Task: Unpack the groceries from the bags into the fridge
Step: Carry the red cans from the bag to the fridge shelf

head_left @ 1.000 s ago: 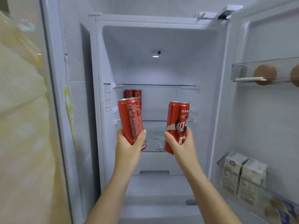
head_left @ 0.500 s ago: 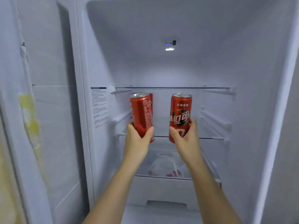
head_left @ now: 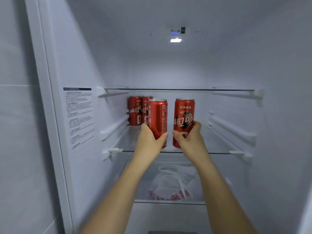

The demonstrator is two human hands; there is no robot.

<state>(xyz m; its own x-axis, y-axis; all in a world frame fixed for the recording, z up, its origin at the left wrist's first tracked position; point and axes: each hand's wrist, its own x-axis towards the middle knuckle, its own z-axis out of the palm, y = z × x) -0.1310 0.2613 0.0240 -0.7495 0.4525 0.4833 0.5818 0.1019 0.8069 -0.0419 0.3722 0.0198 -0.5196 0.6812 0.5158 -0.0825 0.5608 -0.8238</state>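
Both arms reach side by side into the fridge [head_left: 278, 68]. The left hand [head_left: 149, 138] is wrapped round the lower part of the left-hand can [head_left: 158, 115], thumb across the front near the base and fingers tucked out of sight behind it, so most of the red can stands upright above the grip. The right hand [head_left: 190, 140] clasps the right-hand can [head_left: 184, 115] much the same way, thumb low on the front and fingers curled round its right side. The two held cans are near each other but apart. Their bases sit about level with the front edge of the middle glass shelf [head_left: 219, 152]; whether they touch it, I cannot tell. Two more cans, the back cans [head_left: 135, 110], stand together at the rear left of that shelf, the nearer one partly covered by the left-hand can. A white plastic bag [head_left: 172, 181] with red print lies on the shelf below; a printed label [head_left: 79, 115] is stuck to the left inner wall.
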